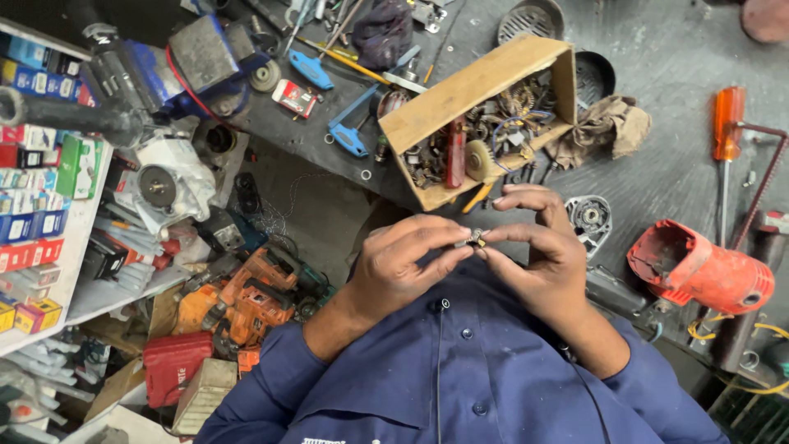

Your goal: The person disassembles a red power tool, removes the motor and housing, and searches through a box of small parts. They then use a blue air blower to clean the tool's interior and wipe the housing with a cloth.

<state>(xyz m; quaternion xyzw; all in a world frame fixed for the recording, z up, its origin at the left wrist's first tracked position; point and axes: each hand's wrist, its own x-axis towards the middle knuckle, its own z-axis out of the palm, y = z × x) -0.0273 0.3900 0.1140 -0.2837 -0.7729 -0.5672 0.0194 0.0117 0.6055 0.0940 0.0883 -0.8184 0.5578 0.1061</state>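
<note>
Here, a small metal part (475, 238) pinched between both my hands, above the tabletop (657, 49).
My left hand (403, 267) and right hand (542, 247) each close a fingertip grip on it; I judge I'm inspecting or fitting it, needing fine turning next. Small coloured boxes (33, 222) line the left shelf; wooden box (485, 115) of parts sits ahead.

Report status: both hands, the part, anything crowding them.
Left hand and right hand pinching one small metal part between fingertips. Held above dark bench. Wooden parts box just beyond, not touching.
</note>
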